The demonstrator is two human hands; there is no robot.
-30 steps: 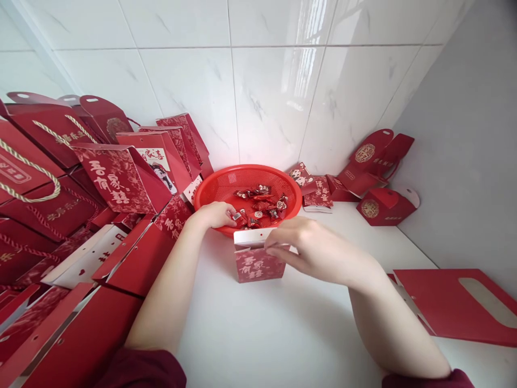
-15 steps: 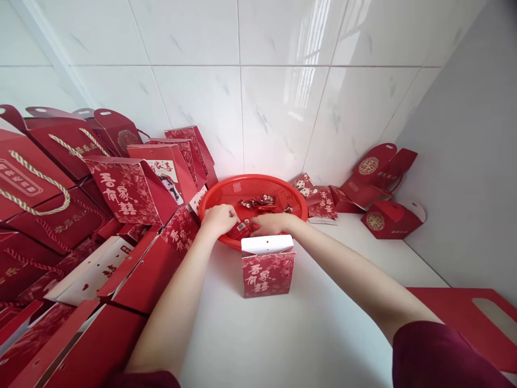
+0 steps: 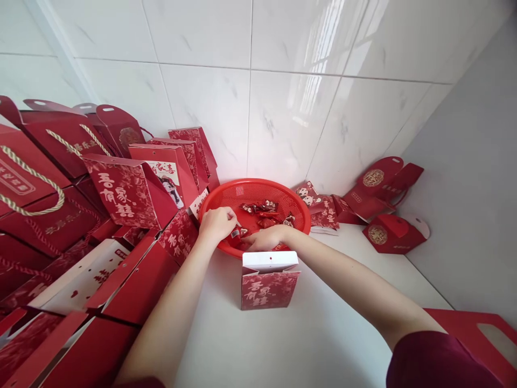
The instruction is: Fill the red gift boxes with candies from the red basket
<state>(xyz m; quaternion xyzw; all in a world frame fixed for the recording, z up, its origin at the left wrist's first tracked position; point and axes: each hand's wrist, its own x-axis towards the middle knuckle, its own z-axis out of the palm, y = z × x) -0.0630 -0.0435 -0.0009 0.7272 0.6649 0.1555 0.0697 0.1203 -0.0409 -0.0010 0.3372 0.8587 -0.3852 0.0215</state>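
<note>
Head view, largest first. Gift-box stack (image 3: 81, 215), left of bench (image 3: 315, 334): leaning, liable to slide if elbowed. Red basket (image 3: 258, 189), at the tiled wall: may tip under rim pressure. Small open box (image 3: 269, 280), upright before basket: light, easily toppled by forearms. Wrapped candies (image 3: 262, 213) in basket; print illegible. Left hand (image 3: 216, 222) pinching one candy; right hand (image 3: 266, 238) curled, grip unclear. Fingertips hidden.
</note>
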